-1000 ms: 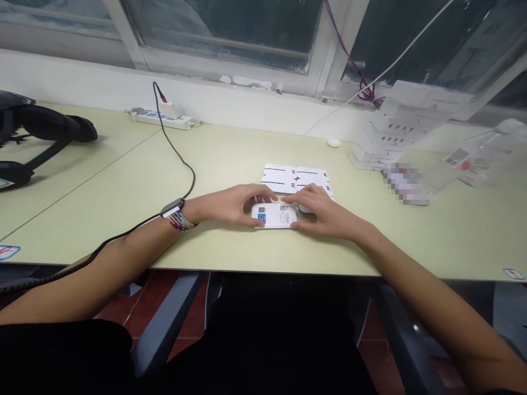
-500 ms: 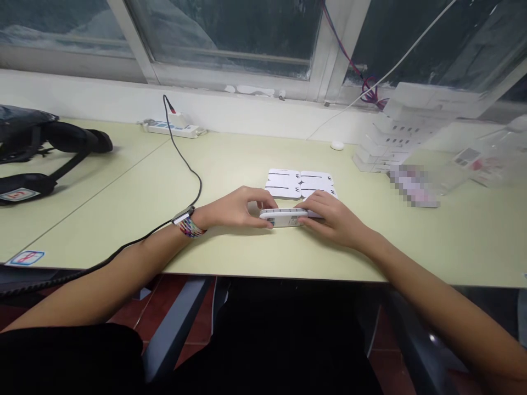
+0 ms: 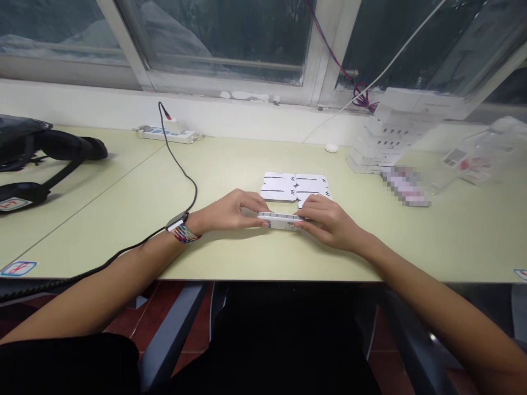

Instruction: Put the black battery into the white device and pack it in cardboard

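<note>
Between my two hands, just above or on the near part of the table, is a flat white block (image 3: 280, 221) with rounded ends and short dark marks along its top edge. My left hand (image 3: 234, 211) pinches its left end between thumb and fingers. At the right end, my right hand (image 3: 329, 220) grips it the same way. Behind it lie flat white pieces with black lines and letter-like marks, a left group (image 3: 278, 187) and a right group (image 3: 312, 182). My right fingers partly hide the right group's near edge.
A black cable (image 3: 181, 164) runs from a power strip (image 3: 168, 134) to my left wrist. Black headgear (image 3: 61, 148) lies at the left. White boxes (image 3: 382, 137) are stacked at the back right, near a blurred flat item (image 3: 405, 186) and a clear plastic bag (image 3: 473, 153).
The view has shifted slightly, so the table things sit a bit lower and further left. The white block has tilted a little in my hands; both still hold its ends.
</note>
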`<state>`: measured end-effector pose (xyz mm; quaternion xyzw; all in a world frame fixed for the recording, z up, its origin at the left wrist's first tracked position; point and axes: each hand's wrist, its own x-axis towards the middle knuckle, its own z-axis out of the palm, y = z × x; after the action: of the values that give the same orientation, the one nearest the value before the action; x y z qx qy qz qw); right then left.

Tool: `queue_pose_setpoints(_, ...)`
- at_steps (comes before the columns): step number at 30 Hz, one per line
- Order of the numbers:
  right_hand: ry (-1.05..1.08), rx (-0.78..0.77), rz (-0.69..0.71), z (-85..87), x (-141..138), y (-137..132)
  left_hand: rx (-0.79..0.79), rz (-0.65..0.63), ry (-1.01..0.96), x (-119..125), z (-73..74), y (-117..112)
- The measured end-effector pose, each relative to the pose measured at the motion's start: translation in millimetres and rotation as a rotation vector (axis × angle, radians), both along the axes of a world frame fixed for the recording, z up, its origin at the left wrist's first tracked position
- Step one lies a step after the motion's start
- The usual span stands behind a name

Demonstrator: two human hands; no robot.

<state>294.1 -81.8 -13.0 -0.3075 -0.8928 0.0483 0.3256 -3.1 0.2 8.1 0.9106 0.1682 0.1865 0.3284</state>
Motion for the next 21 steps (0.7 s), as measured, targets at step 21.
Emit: queue_pose_setpoints(21,-0.216,-0.135,0.034,-5.8,-38,-4,0.291,0.225,0.083,-2,-25.1,18)
